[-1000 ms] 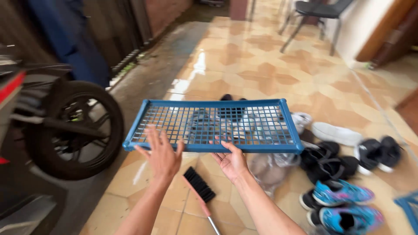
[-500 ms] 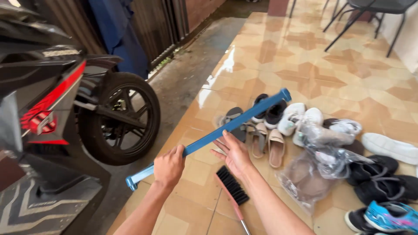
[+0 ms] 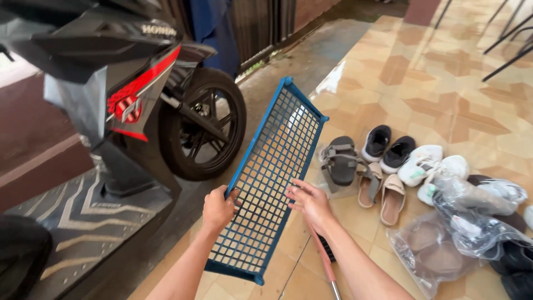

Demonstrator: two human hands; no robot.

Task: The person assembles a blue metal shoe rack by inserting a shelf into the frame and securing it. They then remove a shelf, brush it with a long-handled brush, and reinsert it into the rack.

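A blue plastic grid shelf [image 3: 269, 166] stands on end in front of me, running from near my wrists up toward the motorbike's rear wheel [image 3: 206, 130]. My left hand [image 3: 218, 209] grips its left long edge. The fingers of my right hand [image 3: 308, 201] rest spread on the right edge and mesh. Under my right forearm lies a brush with a pink handle [image 3: 327, 266], its head mostly hidden.
A black and red motorbike [image 3: 119, 83] stands at left on a grey ramp. On the tiled floor at right lie grey sandals [image 3: 340, 161], beige slip-ons [image 3: 383, 191], black shoes [image 3: 387, 147], white sneakers [image 3: 433, 166] and shoes in clear plastic bags [image 3: 461, 228].
The shelf has swung from flat in front of me, through edge-on, to standing lengthwise toward the motorbike. My left hand closed on its edge. My view shifted left.
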